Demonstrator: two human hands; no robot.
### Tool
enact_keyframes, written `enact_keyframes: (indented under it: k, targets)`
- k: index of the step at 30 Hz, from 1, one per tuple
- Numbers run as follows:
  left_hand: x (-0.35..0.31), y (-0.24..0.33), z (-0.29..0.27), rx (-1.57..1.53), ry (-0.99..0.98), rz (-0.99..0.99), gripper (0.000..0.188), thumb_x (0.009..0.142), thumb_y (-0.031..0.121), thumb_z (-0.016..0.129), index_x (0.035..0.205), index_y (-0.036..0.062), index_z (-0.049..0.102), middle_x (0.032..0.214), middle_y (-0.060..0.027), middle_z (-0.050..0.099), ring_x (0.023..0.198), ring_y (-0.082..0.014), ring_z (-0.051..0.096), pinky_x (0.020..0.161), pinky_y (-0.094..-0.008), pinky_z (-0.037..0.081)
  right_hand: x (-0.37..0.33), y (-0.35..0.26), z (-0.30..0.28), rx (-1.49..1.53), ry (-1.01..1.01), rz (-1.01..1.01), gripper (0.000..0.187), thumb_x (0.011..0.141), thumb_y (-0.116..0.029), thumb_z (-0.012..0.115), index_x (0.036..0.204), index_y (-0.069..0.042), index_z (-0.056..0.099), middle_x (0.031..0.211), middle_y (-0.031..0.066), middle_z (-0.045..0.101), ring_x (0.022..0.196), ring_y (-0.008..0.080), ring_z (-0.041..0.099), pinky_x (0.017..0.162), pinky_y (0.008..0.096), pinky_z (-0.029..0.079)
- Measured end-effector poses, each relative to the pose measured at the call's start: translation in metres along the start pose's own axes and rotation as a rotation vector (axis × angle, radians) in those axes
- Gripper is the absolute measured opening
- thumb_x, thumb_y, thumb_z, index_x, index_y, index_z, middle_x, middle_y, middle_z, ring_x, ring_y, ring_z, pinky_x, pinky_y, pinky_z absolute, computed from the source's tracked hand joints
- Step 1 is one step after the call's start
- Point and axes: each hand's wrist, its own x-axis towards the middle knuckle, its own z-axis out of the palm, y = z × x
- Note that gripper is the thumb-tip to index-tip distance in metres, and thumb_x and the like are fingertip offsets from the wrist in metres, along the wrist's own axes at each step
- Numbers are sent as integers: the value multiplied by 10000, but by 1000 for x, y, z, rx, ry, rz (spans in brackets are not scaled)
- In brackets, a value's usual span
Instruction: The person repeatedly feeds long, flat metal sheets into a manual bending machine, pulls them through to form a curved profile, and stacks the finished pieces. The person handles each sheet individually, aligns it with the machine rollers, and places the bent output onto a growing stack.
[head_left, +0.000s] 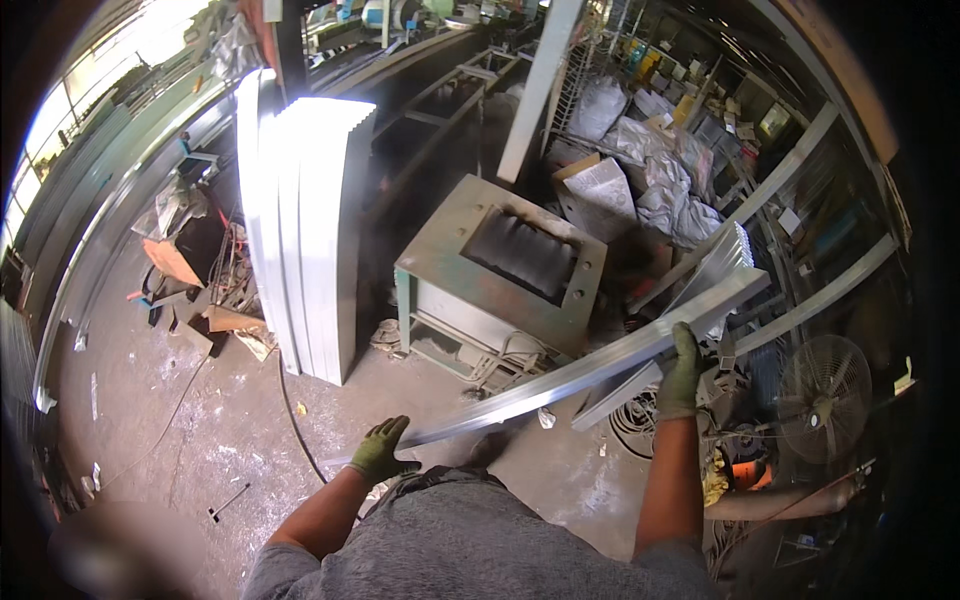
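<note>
A long silvery metal profile [560, 378] slants across in front of me, its right end higher and farther away. My right hand [681, 375], in a green work glove, is closed against the profile's near side towards that end. At the lower left end is my left hand [378, 452], also gloved. Its thumb and fingers are spread around the profile's end; whether the palm touches it I cannot tell. Just beyond the profile stands a greenish metal bench [428, 262] with a dark rectangular opening [522, 253] in its top.
Tall bundled metal profiles [318, 240] stand upright left of the bench. More profiles [715, 270] lean behind my right hand. A round fan [823, 398] stands at right. Scrap and a cardboard piece [170, 262] lie at left; a black cable [292, 400] crosses the floor.
</note>
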Motion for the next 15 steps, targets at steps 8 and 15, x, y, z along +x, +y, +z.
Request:
enact_keyframes:
  k: [8, 15]
  targets:
    - [-96, 2, -87, 220, 314, -128, 258, 967, 238, 783, 1220, 204, 744, 1023, -65, 821, 901, -408, 799, 760, -559, 633, -26, 86, 136, 225, -374, 255, 974, 1025, -760, 725, 1734, -139, 481, 1657, 122, 580, 1488, 296, 598, 1263, 472, 471]
    - [-68, 81, -96, 199, 306, -303, 371, 973, 279, 806, 1323, 174, 741, 1146, -141, 830, 989, -418, 804, 837, -555, 642, -132, 201, 230, 180, -529, 712, 987, 964, -812, 763, 1679, -185, 503, 1517, 87, 671, 1241, 263, 700, 1041, 466, 589]
